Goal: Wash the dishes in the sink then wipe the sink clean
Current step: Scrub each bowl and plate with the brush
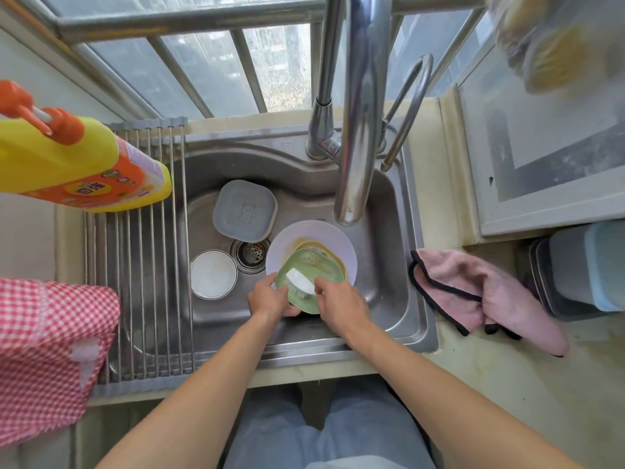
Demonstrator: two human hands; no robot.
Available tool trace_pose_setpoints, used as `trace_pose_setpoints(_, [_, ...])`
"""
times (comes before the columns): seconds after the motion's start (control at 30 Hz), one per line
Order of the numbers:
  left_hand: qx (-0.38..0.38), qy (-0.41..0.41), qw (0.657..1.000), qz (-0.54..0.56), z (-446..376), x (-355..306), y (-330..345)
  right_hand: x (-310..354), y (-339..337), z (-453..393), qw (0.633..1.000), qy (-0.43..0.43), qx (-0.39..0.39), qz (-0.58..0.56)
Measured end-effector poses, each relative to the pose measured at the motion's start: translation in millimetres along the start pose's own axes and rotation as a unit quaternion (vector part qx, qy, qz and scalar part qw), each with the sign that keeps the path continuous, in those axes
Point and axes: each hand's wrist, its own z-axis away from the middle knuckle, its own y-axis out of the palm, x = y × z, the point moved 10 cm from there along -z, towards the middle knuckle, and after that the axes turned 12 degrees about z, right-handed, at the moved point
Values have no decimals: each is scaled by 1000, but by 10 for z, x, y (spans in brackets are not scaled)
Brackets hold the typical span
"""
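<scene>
In the steel sink my left hand grips the near left rim of a green plate. My right hand pinches a white sponge that lies on the green plate. Under the green plate sits a yellow dish, and both rest on a pale lilac plate. A grey square dish lies upside down at the back of the basin. A small white bowl stands left of the drain.
The tap spout hangs over the lilac plate. A roll-up drying rack covers the sink's left part. A yellow detergent bottle is at far left, with a red checked cloth below it. A pink cloth lies on the right counter.
</scene>
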Motion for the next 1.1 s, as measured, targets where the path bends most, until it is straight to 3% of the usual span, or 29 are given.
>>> trace_pose_setpoints(0.17, [-7, -9, 1000, -7, -12, 41, -15, -127, -96, 31, 993, 34, -1, 110])
trace_pose_setpoints(0.33, [-24, -11, 1000, 3, 19, 8, -22, 148, 42, 97, 999, -32, 34, 18])
trace_pose_setpoints(0.4, [-21, -17, 1000, 2, 43, 24, -13, 117, 9, 24, 1000, -14, 21, -10])
trace_pose_setpoints(0.57, [-21, 4, 1000, -18, 78, -95, -41, -124, -171, -93, 998, 53, -10, 20])
trace_pose_setpoints(0.73, [-19, 3, 1000, -15, 36, -129, -57, 164, -38, 33, 998, -37, 39, -36])
trace_pose_setpoints(0.93, [-9, 12, 1000, 9, -42, 15, -64, -73, -94, 44, 994, 0, 64, 86])
trace_pose_setpoints(1.1, [-5, 2, 998, 58, -33, 87, -33, 256, 47, -30, 998, -23, 52, -7])
